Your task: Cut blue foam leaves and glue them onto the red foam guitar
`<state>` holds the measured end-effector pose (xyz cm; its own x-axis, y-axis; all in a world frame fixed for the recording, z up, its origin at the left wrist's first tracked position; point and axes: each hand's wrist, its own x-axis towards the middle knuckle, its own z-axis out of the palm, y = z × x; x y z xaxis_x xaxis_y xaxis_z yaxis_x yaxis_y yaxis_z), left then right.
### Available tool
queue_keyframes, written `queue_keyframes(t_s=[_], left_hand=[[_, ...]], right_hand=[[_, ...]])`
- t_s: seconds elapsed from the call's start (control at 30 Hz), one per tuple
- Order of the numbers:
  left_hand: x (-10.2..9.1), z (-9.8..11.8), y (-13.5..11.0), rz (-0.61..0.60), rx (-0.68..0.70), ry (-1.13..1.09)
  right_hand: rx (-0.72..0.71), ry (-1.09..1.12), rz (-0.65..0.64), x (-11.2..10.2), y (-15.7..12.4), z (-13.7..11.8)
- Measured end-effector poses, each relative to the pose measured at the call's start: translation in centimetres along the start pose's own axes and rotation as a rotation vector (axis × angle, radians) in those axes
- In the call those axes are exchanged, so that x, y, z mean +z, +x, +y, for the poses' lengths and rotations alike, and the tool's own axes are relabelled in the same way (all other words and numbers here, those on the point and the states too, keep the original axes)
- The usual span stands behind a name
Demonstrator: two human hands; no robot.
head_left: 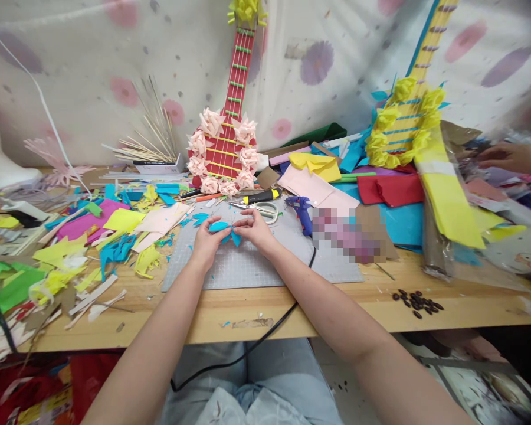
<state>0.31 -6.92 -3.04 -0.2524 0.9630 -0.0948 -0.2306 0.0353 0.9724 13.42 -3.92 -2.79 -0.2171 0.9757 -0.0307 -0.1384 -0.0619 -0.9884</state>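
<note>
Both my hands meet over the grey cutting mat [248, 268] and pinch a small blue paper piece [223, 229] shaped like petals. My left hand [207, 241] grips its left side with fingers closed. My right hand [255, 229] holds its right side in a pinch. More blue paper scraps [199, 219] lie just beyond the hands on the mat.
A red paper guitar with pink flowers [225, 147] and a yellow one [407, 124] lean on the back cloth. Scissors [261, 208], a blue glue gun [301, 211], skewers [153, 139] and heaps of coloured paper [71, 248] crowd the wooden table [256, 313]. Another person's hand [508, 158] is at far right.
</note>
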Motion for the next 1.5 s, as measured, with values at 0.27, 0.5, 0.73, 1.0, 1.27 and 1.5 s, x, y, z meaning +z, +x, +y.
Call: queue_keyframes(t_s=[0.27,0.5,0.73,1.0,1.27,1.5], left_hand=[[0.1,0.1,-0.1,-0.024,-0.001,-0.012],[0.1,0.2,-0.1,-0.015,-0.007,-0.03],[0.3,0.4,-0.2,-0.03,-0.013,-0.093],[0.1,0.0,0.1,-0.018,-0.007,-0.052],[0.1,-0.3,0.2,-0.023,0.028,-0.004],[0.0,-0.6,0.3,-0.028,0.062,0.101]], right_hand=[[-0.004,0.017,-0.015,-0.1,0.0,0.1],[-0.016,0.011,-0.017,-0.4,-0.1,0.2],[0.032,0.009,-0.039,-0.4,-0.2,0.1],[0.015,0.009,-0.037,-0.5,-0.2,0.0],[0.043,0.076,0.04,-0.6,0.3,-0.6],[0.02,0.04,0.083,-0.3,0.3,-0.8]])
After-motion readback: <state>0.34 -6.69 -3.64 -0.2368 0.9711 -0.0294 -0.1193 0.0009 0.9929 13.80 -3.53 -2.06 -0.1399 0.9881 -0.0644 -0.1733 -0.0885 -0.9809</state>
